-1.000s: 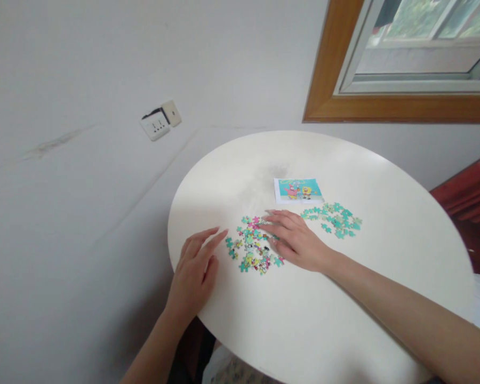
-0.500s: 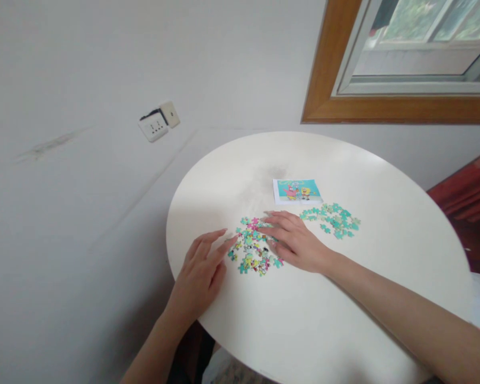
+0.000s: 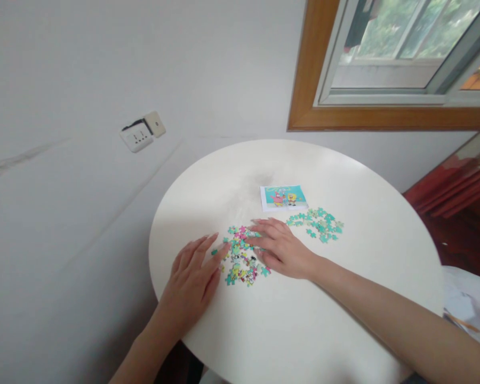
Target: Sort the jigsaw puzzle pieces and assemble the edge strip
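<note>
A mixed-colour pile of jigsaw puzzle pieces [image 3: 240, 261] lies on the white round table [image 3: 304, 325] between my two hands. At the pile's left edge, my left hand [image 3: 194, 274] rests with its fingers spread, and a single teal puzzle piece [image 3: 214, 252] sits by its fingertips. My right hand [image 3: 282, 248] reaches over the pile's right side, fingers stretched out and touching pieces; some are hidden under it. Beyond that hand is a second group of mostly teal puzzle pieces [image 3: 324, 226]. A small cartoon picture card [image 3: 284, 198] lies flat behind both groups.
A white wall with a power socket [image 3: 136, 137] stands close on the left. A wood-framed window [image 3: 384, 118] is at the back right. Red cloth [image 3: 460, 176] hangs beyond the table, and a white bag-like item [image 3: 470, 304] sits at its right.
The camera view has shifted, so the table appears further left and slightly lower. A teal piece now shows apart from the pile near my left fingertips. Both hands remain at the pile.
</note>
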{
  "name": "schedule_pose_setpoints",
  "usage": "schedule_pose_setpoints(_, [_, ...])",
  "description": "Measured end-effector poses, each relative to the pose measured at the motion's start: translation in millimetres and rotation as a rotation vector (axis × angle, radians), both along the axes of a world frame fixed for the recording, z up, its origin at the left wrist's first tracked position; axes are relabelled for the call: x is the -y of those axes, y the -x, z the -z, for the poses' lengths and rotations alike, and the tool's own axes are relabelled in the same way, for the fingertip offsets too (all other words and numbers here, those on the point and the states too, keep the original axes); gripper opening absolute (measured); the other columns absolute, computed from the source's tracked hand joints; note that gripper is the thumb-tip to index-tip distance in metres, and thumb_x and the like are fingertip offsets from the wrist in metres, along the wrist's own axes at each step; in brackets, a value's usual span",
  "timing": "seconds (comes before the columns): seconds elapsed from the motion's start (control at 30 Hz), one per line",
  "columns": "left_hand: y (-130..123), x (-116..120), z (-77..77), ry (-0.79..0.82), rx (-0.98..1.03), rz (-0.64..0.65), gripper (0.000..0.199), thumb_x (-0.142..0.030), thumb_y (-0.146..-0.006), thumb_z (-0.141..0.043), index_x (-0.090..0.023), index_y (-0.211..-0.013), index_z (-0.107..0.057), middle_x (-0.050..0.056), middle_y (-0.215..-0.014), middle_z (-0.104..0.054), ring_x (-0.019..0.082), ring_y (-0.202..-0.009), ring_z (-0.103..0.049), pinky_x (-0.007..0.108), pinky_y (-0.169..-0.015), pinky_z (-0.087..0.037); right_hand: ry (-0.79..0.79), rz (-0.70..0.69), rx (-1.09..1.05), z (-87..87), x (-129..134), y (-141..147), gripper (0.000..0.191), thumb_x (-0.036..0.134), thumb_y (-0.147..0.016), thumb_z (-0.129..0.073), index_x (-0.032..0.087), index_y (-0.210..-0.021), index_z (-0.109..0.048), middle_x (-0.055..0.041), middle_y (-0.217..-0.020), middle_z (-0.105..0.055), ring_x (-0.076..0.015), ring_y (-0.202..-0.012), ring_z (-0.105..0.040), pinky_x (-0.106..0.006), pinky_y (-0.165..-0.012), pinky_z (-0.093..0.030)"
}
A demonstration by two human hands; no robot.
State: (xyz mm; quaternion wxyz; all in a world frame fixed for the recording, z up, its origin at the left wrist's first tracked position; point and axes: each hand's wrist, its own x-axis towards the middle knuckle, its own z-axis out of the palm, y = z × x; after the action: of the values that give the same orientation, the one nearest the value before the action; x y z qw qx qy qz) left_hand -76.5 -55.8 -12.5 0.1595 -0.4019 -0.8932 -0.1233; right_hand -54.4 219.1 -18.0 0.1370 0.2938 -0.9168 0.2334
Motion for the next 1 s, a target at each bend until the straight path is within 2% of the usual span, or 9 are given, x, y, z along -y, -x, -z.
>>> schedule_pose_setpoints(0.13, [11.6,-10.1,-6.5,-0.012,-0.055,-0.017,0.034,-0.023,-0.095,-0.049,-0.029,-0.126,-0.06,0.008,-0.133,-0.056,0.03,-0.121,-0.049,0.051,-0.103,-0.041,0.001,0.006,0.005,-0.9,0.1,-0.6,0.038,0.026,-0.094,-0.05,0.028,-0.131,-0.058,-0.0084,-0.138,-0.056,-0.0258,-0.14,-0.037,-0.052,-0.114,-0.029])
schedule_pose_setpoints(0.27, [26.3,-19.4,-7.6,-0.019,-0.013,0.005,0.025,-0.025,-0.095,-0.051,-0.025,-0.115,-0.066,0.008,-0.121,-0.062,0.027,-0.113,-0.054,0.047,-0.099,-0.046,0.0,0.008,0.027,-2.7,0.4,-1.8,0.041,0.024,-0.093,-0.05,0.029,-0.134,-0.056,-0.0074,-0.138,-0.055,-0.0259,-0.14,-0.035,-0.053,-0.114,-0.028])
schedule_pose_setpoints(0.43, [31.3,-24.1,-3.2,-0.046,0.061,0.019,0.026,-0.028,-0.095,-0.051,-0.023,-0.117,-0.064,0.008,-0.112,-0.062,0.025,-0.107,-0.056,0.043,-0.095,-0.048,0.001,-0.001,0.024,-2.2,0.3,-1.8,0.042,0.024,-0.094,-0.049,0.03,-0.135,-0.055,-0.0075,-0.139,-0.055,-0.0256,-0.14,-0.036,-0.054,-0.114,-0.027])
schedule_pose_setpoints(0.63, [29.0,-27.8,-3.3,-0.012,0.07,0.007,0.02,-0.032,-0.093,-0.057,-0.021,-0.109,-0.064,0.009,-0.107,-0.062,0.026,-0.103,-0.056,0.044,-0.092,-0.048,0.007,-0.012,0.019,-1.1,0.5,-1.8,0.042,0.024,-0.093,-0.05,0.029,-0.135,-0.055,-0.0079,-0.139,-0.055,-0.0261,-0.139,-0.038,-0.055,-0.114,-0.027])
schedule_pose_setpoints(1.0, [34.5,-35.4,-6.2,-0.056,0.204,0.075,0.006,-0.025,-0.092,-0.056,-0.02,-0.095,-0.059,0.006,-0.102,-0.059,0.025,-0.101,-0.052,0.042,-0.091,-0.046,0.006,-0.003,0.03,-1.5,1.0,-1.2,0.041,0.026,-0.095,-0.049,0.028,-0.135,-0.055,-0.0083,-0.139,-0.055,-0.0266,-0.139,-0.038,-0.054,-0.114,-0.027])
